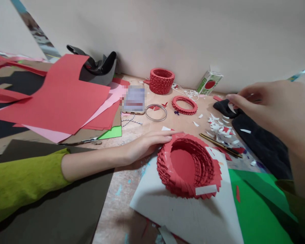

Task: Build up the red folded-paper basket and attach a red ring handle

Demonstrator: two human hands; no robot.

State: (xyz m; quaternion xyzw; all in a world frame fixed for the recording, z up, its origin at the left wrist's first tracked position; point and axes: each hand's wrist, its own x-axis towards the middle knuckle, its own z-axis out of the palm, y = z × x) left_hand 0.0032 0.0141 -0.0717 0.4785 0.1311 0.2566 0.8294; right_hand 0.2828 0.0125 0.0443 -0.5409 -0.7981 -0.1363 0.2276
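A round red folded-paper basket with a red bottom stands on a white sheet in front of me. White tape strips lie on its rim at the near right and far right. My left hand rests against the basket's far left rim, fingers stretched out and fairly flat. Raised at the right, my right hand is closed in a pinch on a small curled white paper strip. Below it many similar white scraps are scattered beside a black cloth item.
A taller red paper ring, a thin red ring, a metal-looking bangle and a phone stand or lie behind. A pencil lies right of the basket. Red sheets pile at left; a green sheet lies right. A small box leans near the wall.
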